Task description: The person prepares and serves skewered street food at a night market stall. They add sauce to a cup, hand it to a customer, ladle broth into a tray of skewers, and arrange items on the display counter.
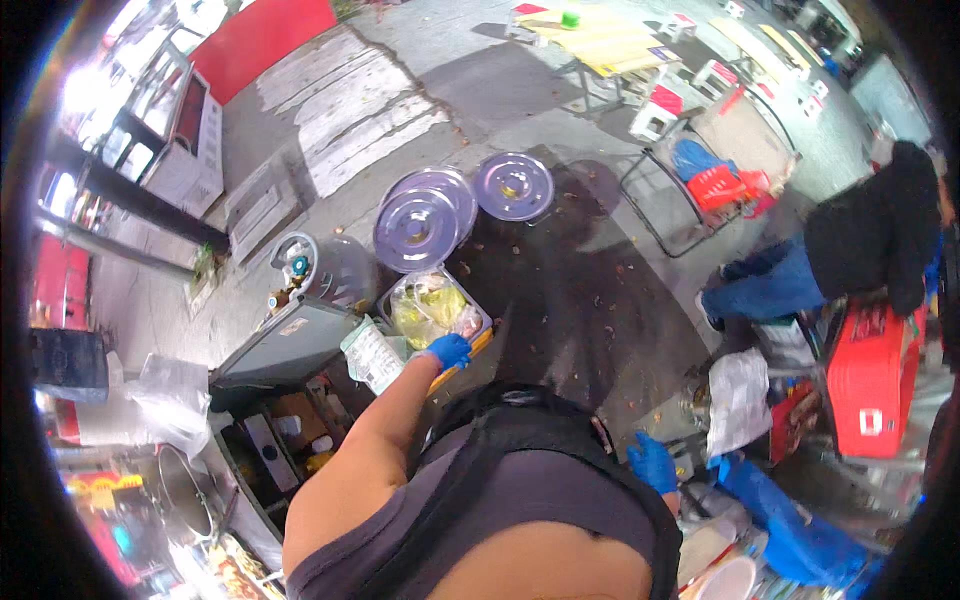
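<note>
In a blue glove, my left hand (450, 351) is at the near right corner of a square bin (485, 324). Its fingers are slightly curled, and whether they grip the rim cannot be made out. Clear plastic bags of green leafy vegetables (429, 311) fill the bin. Against its left side lies a pale bag with printing (373, 354). My right hand (652, 461), also blue-gloved, hangs low by my right side with the fingers apart and nothing seen in it. A blue cloth or plastic sheet (795, 521) lies to its right.
Round metal lids (417, 229) rest beyond the bin, near a gas cylinder (330, 262) and a metal cabinet (296, 341). A person (862, 225) bends beside red stacked stools or bins (870, 382) at right. A folding chair (705, 180) holds bags; yellow tables (600, 41) stand farther off.
</note>
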The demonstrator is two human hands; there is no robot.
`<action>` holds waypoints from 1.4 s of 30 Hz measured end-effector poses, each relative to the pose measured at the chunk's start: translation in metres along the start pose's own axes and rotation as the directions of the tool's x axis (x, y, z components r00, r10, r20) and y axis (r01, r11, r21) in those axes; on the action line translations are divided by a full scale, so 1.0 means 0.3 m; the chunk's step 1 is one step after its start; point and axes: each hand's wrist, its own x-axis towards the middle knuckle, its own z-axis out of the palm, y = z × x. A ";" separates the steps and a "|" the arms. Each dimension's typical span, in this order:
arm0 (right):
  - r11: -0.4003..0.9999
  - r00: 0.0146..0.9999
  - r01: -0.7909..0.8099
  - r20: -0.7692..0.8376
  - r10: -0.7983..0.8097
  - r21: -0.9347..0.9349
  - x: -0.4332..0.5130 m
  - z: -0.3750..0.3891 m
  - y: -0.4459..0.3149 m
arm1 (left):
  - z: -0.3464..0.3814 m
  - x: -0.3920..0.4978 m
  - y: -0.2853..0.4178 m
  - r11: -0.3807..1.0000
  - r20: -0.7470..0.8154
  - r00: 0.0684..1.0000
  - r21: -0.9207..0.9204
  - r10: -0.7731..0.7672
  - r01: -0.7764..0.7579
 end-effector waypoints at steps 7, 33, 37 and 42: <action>0.809 0.859 0.484 0.355 -0.368 -0.332 0.800 -0.260 -0.242 | 0.011 -0.158 -0.148 0.736 -0.371 0.761 -0.647 -0.532 0.199; -0.148 0.096 0.969 0.851 -0.516 -0.199 2.037 1.442 -1.839 | -0.322 0.269 0.096 0.547 -0.554 0.373 -0.826 -0.744 -0.135; -0.254 -0.007 0.946 0.767 -0.642 -0.204 2.128 1.588 -1.774 | -0.252 0.344 0.073 0.389 -0.477 0.375 -0.875 -0.795 -0.289; -0.258 0.095 0.925 0.826 -0.555 -0.280 2.213 1.509 -1.802 | -0.472 0.410 0.123 0.440 -0.479 0.335 -0.878 -0.811 -0.189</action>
